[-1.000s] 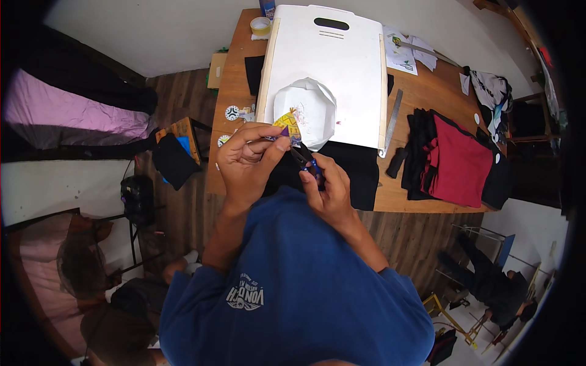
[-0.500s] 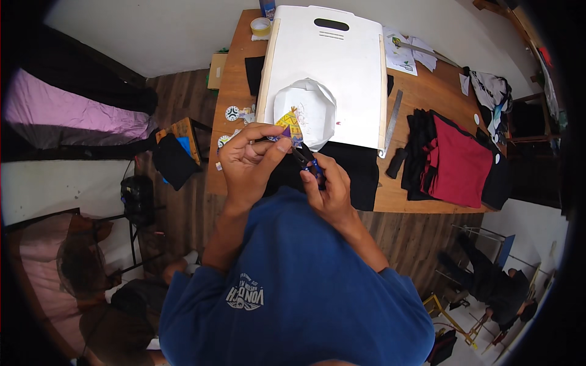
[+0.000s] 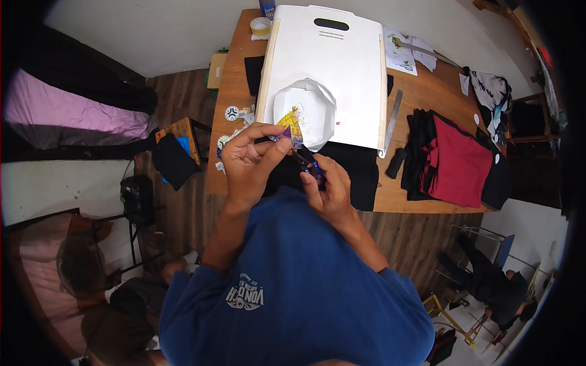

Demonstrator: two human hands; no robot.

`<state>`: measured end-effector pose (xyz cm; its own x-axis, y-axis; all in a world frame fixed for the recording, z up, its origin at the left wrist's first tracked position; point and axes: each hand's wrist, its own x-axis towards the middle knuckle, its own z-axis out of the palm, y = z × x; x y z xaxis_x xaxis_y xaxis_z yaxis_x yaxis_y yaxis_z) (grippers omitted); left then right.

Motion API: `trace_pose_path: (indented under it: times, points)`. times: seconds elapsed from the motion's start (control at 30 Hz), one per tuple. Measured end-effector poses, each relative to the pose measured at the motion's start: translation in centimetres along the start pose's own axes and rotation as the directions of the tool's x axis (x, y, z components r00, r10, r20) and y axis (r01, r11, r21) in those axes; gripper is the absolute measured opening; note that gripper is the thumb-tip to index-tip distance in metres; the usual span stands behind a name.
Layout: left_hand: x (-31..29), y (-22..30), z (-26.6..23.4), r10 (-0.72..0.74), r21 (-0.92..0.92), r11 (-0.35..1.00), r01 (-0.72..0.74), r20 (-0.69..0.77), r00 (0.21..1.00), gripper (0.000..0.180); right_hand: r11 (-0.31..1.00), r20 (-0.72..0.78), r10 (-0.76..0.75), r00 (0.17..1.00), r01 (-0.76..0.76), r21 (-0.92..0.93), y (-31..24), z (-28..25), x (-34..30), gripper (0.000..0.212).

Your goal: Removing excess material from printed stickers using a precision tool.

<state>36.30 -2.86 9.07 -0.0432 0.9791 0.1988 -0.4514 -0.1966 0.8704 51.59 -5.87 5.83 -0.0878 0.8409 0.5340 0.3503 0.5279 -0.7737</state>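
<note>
Between the thumb and fingers of my left hand (image 3: 249,161) is a small triangular yellow-and-purple printed cutout (image 3: 290,124). My right hand (image 3: 334,190) is closed around a pair of small dark snips with blue parts (image 3: 310,167). Their tips sit at the cutout's lower right edge; whether the blades touch it I cannot tell. Just beyond both hands is a white folded-paper tray (image 3: 329,104), with small scraps on its bottom. The cutout overlaps the tray's near left part in view.
The tray sits on a large white panel (image 3: 360,79) on the wooden table (image 3: 421,91). Round printed cutouts (image 3: 232,113) lie at its left. Rightward are a metal ruler (image 3: 394,116) and stacked red cloth (image 3: 458,165) and black cloth (image 3: 418,183). A tape roll (image 3: 260,26) stands far left.
The cutout has turned slightly, and more of its lower purple part shows. The snips' tips have dropped a little away from it. Both hands stay nearly in place.
</note>
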Motion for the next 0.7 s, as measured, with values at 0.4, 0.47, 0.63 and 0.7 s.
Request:
trace_pose_path:
  times: [0.4,0.47,0.63,0.7]
  points:
    - [-0.09,-0.52,0.01,0.017,0.025,1.0,-0.018,0.014,1.0,0.022,1.0,-0.006,0.009,1.0,-0.009,-0.005,0.32,-0.23,0.0,0.031]
    - [-0.13,-0.64,0.01,0.012,0.03,0.999,-0.013,0.021,1.0,0.022,1.0,-0.005,0.012,1.0,-0.012,0.002,0.34,-0.32,0.01,0.031]
    - [-0.15,-0.68,0.41,0.037,0.032,0.999,-0.037,0.021,0.999,0.021,1.0,-0.004,0.016,1.0,-0.016,0.009,0.36,-0.65,0.07,0.031]
    - [-0.14,-0.79,0.48,0.039,0.031,0.999,-0.04,0.024,0.999,0.021,0.999,0.005,0.026,1.0,-0.026,0.017,0.44,-0.8,0.11,0.03]
